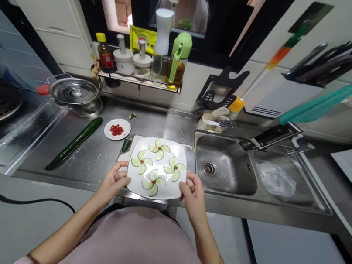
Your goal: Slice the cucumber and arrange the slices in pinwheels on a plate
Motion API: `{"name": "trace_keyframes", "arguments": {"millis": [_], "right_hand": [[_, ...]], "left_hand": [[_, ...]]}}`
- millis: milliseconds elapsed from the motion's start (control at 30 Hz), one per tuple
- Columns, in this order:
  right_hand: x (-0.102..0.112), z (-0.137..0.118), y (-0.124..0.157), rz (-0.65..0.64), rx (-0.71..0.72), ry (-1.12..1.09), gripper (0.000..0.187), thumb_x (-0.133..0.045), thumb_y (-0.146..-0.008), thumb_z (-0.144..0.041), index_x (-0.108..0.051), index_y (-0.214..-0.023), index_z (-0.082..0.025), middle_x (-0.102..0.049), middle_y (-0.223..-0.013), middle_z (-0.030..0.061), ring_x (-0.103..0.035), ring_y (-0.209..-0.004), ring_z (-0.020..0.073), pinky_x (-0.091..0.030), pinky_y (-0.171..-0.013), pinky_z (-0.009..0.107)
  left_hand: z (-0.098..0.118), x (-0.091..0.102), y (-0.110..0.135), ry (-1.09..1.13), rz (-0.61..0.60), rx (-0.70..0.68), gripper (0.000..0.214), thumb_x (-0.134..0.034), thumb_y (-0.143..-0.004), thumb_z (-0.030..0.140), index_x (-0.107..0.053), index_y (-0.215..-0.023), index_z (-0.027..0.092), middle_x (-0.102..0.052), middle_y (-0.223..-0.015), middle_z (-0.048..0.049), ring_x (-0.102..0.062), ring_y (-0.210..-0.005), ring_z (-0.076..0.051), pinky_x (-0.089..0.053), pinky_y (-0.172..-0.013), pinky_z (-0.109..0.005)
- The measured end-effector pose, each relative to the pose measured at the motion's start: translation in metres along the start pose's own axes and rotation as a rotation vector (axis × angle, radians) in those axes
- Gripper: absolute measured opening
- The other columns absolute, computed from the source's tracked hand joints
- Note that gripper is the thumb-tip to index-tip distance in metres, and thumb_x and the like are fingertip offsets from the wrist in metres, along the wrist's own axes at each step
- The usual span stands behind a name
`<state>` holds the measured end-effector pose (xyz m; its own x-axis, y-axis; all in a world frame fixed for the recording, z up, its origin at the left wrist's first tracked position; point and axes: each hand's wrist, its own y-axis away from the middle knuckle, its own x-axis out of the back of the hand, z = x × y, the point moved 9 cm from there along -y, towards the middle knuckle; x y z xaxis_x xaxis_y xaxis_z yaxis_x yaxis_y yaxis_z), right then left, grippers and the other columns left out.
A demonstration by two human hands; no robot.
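A white squarish plate [133,186] is held between my two hands at the counter's front edge. My left hand [115,179] pinches its left rim, thumb on top. On the opposite rim my right hand [192,192] grips in the same way. Several pinwheel flowers of cucumber slices [154,182] with red centres lie on the plate. Under it, partly hidden, is a pale cutting board [125,156], with a cucumber end piece [126,145] at its left. A small white dish [118,121] of red bits [116,130] stands further left, near a whole cucumber [75,143].
A steel pot [87,107] with a lid stands at the back left. To the right is a sink [230,166] with a clear plastic bag [276,179] in its right basin. Seasoning jars and an oil bottle [179,62] line a wall shelf [140,81]. A knife holder [284,93] hangs at right.
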<state>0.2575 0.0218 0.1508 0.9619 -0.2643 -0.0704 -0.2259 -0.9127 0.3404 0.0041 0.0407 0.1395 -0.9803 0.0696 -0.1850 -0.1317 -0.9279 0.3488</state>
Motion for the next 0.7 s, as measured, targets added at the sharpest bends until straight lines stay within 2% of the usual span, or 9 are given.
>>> {"name": "trace_keyframes", "arguments": {"millis": [100, 167, 267, 400, 467, 567, 600, 633, 700], "right_hand": [[0.005, 0.016, -0.002, 0.099, -0.019, -0.151, 0.046, -0.07, -0.066, -0.039, -0.053, -0.106, -0.023, -0.069, -0.082, -0.0012, -0.062, -0.066, 0.0156, -0.049, -0.058, 0.025], [0.007, 0.032, -0.002, 0.15, -0.071, -0.27, 0.056, -0.071, -0.068, -0.043, -0.054, -0.117, -0.024, -0.071, -0.1, 0.0018, -0.066, -0.083, 0.0193, -0.054, -0.07, 0.029], [0.012, 0.051, 0.001, 0.211, -0.15, -0.404, 0.061, -0.065, -0.074, -0.055, -0.055, -0.125, -0.022, -0.068, -0.116, 0.0059, -0.064, -0.104, 0.0223, -0.054, -0.085, 0.035], [0.026, 0.062, 0.005, 0.252, -0.179, -0.434, 0.067, -0.059, -0.078, -0.062, -0.054, -0.13, -0.019, -0.066, -0.12, 0.01, -0.061, -0.112, 0.0245, -0.052, -0.093, 0.04], [0.045, 0.068, 0.01, 0.294, -0.181, -0.386, 0.072, -0.057, -0.078, -0.064, -0.051, -0.134, -0.019, -0.065, -0.122, 0.0113, -0.06, -0.115, 0.0264, -0.052, -0.094, 0.043], [0.096, 0.076, 0.031, 0.4, -0.18, -0.239, 0.086, -0.052, -0.073, -0.074, -0.042, -0.142, -0.024, -0.062, -0.127, 0.0122, -0.057, -0.119, 0.0315, -0.053, -0.092, 0.05], [0.117, 0.078, 0.042, 0.429, -0.182, -0.172, 0.091, -0.048, -0.069, -0.079, -0.037, -0.145, -0.029, -0.06, -0.13, 0.0112, -0.056, -0.119, 0.0326, -0.054, -0.09, 0.052], [0.133, 0.079, 0.053, 0.404, -0.19, -0.099, 0.094, -0.046, -0.066, -0.082, -0.03, -0.147, -0.037, -0.057, -0.134, 0.0086, -0.055, -0.119, 0.0324, -0.054, -0.087, 0.053], [0.162, 0.082, 0.078, 0.332, -0.234, 0.034, 0.092, -0.037, -0.062, -0.089, -0.014, -0.144, -0.056, -0.052, -0.139, 0.0022, -0.056, -0.118, 0.0286, -0.056, -0.073, 0.047]], "left_hand": [[-0.006, -0.013, -0.006, 0.022, -0.02, 0.002, 0.048, -0.069, -0.066, 0.029, -0.044, -0.105, 0.019, -0.066, -0.064, 0.0035, -0.057, -0.052, -0.01, -0.042, -0.059, -0.021], [-0.012, -0.023, -0.01, 0.042, -0.037, 0.005, 0.046, -0.068, -0.066, 0.028, -0.044, -0.104, 0.019, -0.064, -0.062, 0.0043, -0.055, -0.052, -0.009, -0.04, -0.057, -0.02], [-0.022, -0.036, -0.018, 0.07, -0.066, 0.013, 0.045, -0.068, -0.066, 0.028, -0.044, -0.102, 0.019, -0.062, -0.061, 0.0054, -0.054, -0.053, -0.009, -0.038, -0.056, -0.019], [-0.037, -0.058, -0.025, 0.068, -0.186, 0.038, 0.044, -0.069, -0.068, 0.03, -0.043, -0.103, 0.019, -0.06, -0.059, 0.0066, -0.054, -0.053, -0.009, -0.038, -0.057, -0.02], [-0.046, -0.072, -0.027, 0.028, -0.285, 0.05, 0.044, -0.068, -0.071, 0.032, -0.045, -0.107, 0.019, -0.06, -0.06, 0.0058, -0.056, -0.056, -0.009, -0.04, -0.06, -0.021], [-0.06, -0.084, -0.029, -0.115, -0.417, 0.037, 0.044, -0.064, -0.077, 0.036, -0.049, -0.115, 0.018, -0.067, -0.073, -0.0006, -0.061, -0.068, -0.013, -0.044, -0.069, -0.026], [-0.066, -0.083, -0.031, -0.205, -0.432, 0.023, 0.043, -0.062, -0.079, 0.037, -0.05, -0.116, 0.019, -0.069, -0.08, -0.0028, -0.062, -0.072, -0.014, -0.045, -0.07, -0.027], [-0.071, -0.078, -0.035, -0.324, -0.418, 0.0, 0.041, -0.061, -0.08, 0.037, -0.053, -0.115, 0.019, -0.07, -0.085, -0.0042, -0.063, -0.076, -0.015, -0.045, -0.072, -0.028], [-0.074, -0.062, -0.044, -0.609, -0.326, -0.091, 0.034, -0.059, -0.08, 0.033, -0.059, -0.111, 0.021, -0.07, -0.097, -0.006, -0.062, -0.091, -0.019, -0.045, -0.082, -0.033]]}}
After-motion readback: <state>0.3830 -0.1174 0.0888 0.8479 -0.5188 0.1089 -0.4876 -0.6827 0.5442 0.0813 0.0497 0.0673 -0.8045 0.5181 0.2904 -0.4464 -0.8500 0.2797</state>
